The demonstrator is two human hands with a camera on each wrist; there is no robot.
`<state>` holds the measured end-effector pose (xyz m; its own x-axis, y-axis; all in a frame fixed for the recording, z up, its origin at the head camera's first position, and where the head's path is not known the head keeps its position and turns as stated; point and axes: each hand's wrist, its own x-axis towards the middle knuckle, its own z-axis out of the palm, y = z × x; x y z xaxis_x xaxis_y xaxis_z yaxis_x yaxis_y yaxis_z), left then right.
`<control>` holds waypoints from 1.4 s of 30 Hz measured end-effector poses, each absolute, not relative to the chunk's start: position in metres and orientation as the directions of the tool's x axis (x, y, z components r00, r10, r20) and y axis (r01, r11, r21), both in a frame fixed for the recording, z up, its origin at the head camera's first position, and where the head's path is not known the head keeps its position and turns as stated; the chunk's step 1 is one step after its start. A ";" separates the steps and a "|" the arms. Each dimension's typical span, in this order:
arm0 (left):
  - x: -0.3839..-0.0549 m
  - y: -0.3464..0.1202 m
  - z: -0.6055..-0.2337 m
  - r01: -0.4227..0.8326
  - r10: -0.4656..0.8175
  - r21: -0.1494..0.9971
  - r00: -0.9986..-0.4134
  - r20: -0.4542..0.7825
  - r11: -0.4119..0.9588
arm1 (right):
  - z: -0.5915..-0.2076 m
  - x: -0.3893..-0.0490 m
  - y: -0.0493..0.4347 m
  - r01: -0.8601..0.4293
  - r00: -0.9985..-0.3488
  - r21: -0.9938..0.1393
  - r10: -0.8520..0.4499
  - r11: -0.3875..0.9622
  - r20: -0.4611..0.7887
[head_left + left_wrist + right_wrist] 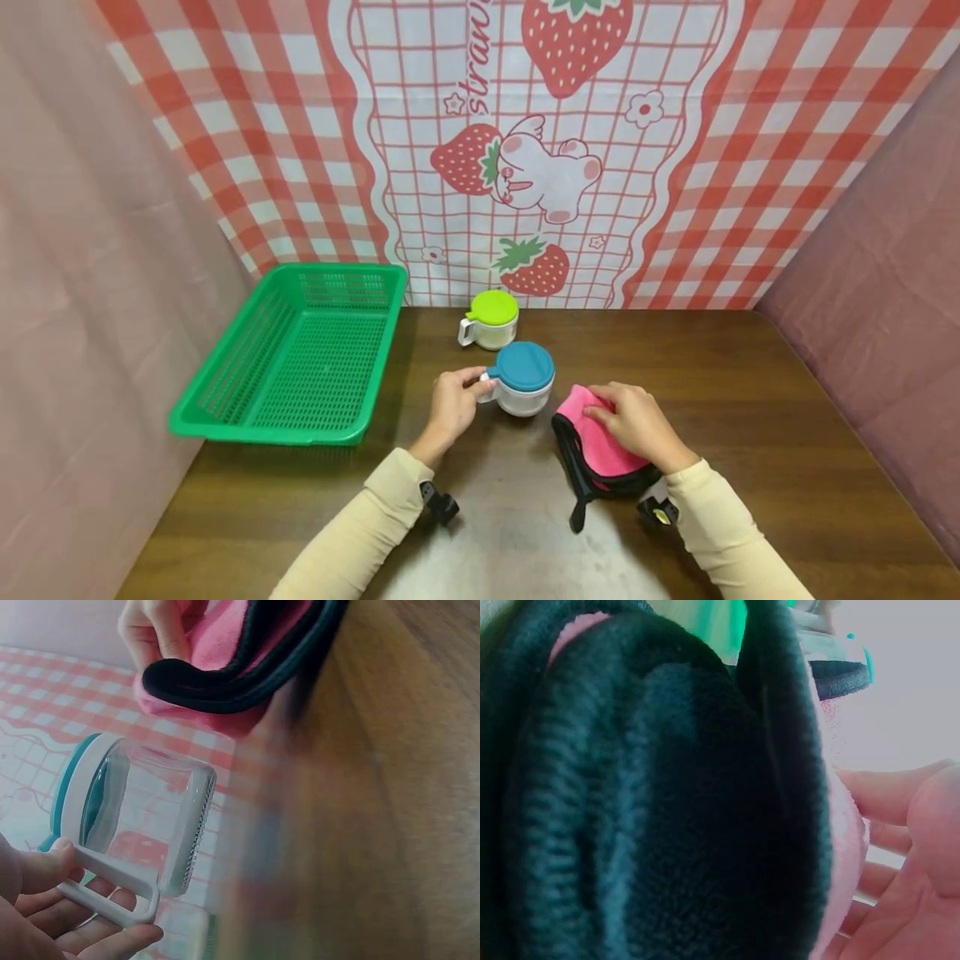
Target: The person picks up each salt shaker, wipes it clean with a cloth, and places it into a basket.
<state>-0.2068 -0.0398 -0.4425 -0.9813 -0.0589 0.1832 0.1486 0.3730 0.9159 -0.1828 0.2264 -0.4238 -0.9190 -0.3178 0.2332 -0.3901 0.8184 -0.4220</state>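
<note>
- The blue-lidded jar (522,379) is found at the middle of the table (757,400), between the hands; whether its base is lifted cannot be told.
- Its white handle (120,874) is grasped by the left hand (453,402), with the thumb laid on top and fingers beneath.
- The pink-and-black cloth (600,442), on the near right of the jar, is pinched between thumb and fingers by the right hand (636,422).
- The jar is judged stiff and fairly light, its clear wall probably slippery and perhaps breakable (glass or plastic cannot be told); it is best held by the handle.
- The cloth is judged light, soft and easily folded, so it is best taken by a bunched part rather than by the loose black edging.
- Two lidded jars are counted: the blue-lidded one and, just beyond it, a lime-lidded jar (493,322).
- One cloth is counted, and one green basket (255,435), set well to the left.
</note>
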 end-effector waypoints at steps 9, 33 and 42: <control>-0.207 -0.048 -0.413 0.129 -0.068 0.928 -0.984 0.162 0.350 | -0.419 -0.183 0.228 -0.408 -0.911 -0.420 -0.330 0.810 0.249; -0.221 -0.086 -0.348 0.028 -0.072 0.956 -0.996 0.051 0.292 | -0.423 -0.184 0.227 -0.434 -0.897 -0.403 -0.345 0.806 0.276; -0.228 -0.106 -0.339 0.002 -0.094 0.952 -0.995 0.032 0.307 | -0.422 -0.183 0.228 -0.427 -0.901 -0.411 -0.341 0.805 0.268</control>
